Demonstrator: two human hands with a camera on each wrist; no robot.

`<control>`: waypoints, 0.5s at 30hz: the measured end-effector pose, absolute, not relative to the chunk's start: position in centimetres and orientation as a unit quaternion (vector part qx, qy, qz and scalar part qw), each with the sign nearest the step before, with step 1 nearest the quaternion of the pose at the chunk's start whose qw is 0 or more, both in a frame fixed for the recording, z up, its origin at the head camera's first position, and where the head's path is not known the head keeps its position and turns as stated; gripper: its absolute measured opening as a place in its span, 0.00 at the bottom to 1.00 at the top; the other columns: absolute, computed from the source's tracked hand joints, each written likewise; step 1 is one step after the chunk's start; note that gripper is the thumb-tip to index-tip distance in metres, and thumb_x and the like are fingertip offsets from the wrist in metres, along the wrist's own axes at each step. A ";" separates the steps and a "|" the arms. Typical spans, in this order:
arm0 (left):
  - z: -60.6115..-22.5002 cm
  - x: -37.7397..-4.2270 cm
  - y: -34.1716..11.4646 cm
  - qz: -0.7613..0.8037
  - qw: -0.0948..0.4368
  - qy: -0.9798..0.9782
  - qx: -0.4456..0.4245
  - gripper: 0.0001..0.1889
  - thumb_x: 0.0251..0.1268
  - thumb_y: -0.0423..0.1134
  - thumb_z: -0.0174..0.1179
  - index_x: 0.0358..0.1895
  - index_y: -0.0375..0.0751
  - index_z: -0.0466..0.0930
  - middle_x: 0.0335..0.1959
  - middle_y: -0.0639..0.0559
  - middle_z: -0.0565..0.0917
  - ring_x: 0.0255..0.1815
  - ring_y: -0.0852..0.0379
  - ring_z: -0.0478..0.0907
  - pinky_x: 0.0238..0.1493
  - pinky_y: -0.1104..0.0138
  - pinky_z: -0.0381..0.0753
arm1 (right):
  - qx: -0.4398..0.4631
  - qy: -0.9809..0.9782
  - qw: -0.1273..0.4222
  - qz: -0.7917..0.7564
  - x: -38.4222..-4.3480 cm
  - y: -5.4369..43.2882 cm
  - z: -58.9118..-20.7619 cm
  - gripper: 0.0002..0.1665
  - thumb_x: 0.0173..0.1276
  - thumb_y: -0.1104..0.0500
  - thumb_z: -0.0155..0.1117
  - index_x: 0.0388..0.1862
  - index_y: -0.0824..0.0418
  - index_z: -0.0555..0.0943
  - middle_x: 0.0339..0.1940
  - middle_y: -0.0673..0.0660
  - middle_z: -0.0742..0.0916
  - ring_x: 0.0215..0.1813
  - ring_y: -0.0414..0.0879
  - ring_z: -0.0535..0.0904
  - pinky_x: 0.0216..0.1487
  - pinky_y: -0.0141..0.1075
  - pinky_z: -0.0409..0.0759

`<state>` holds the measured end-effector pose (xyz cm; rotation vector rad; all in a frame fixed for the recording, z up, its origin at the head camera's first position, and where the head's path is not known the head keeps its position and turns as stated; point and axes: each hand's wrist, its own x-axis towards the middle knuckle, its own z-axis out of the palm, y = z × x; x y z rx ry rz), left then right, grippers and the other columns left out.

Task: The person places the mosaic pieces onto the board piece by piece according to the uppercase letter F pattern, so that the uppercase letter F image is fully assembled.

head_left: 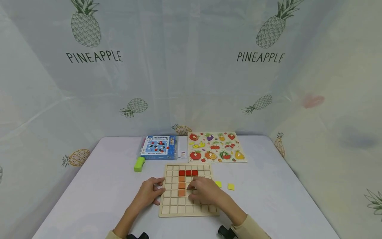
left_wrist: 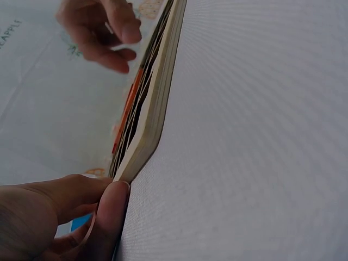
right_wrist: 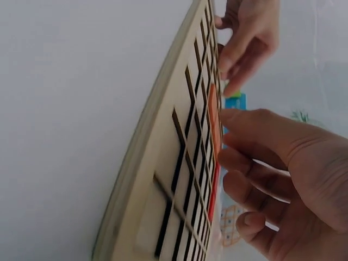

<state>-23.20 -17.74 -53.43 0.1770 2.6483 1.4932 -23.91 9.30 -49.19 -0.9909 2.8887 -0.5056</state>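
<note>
A pale wooden grid board [head_left: 173, 209] lies flat on the table. Red square tiles [head_left: 188, 173] form a short row in its upper part, and orange square tiles [head_left: 181, 185] run down below the leftmost one. My left hand [head_left: 147, 191] rests against the board's left edge, with thumb and index finger touching it apart from each other. Over the board's right half hovers my right hand [head_left: 206, 191], fingers loosely bent beside the orange tiles. In the right wrist view that hand [right_wrist: 293, 179] shows no tile between its fingers; the cells under it are hidden.
Yellow tiles [head_left: 231, 187] lie right of the board, one partly behind the right hand. A green block [head_left: 139, 164] sits at the upper left. Behind are a blue boxed set [head_left: 159, 147] and a fruit puzzle board [head_left: 216, 147]. A pineapple-print curtain [head_left: 191, 66] surrounds the table.
</note>
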 end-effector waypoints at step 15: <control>-53.4 -23.2 -17.7 0.488 0.048 0.870 0.048 0.26 0.59 0.31 0.67 0.63 0.34 0.76 0.40 0.46 0.77 0.21 0.58 0.77 0.15 0.66 0.84 | -0.284 0.926 0.089 -0.235 -22.1 19.4 -48.9 0.13 0.58 0.49 0.74 0.42 0.49 0.87 0.36 0.40 0.83 0.30 0.33 0.73 0.35 0.27 0.76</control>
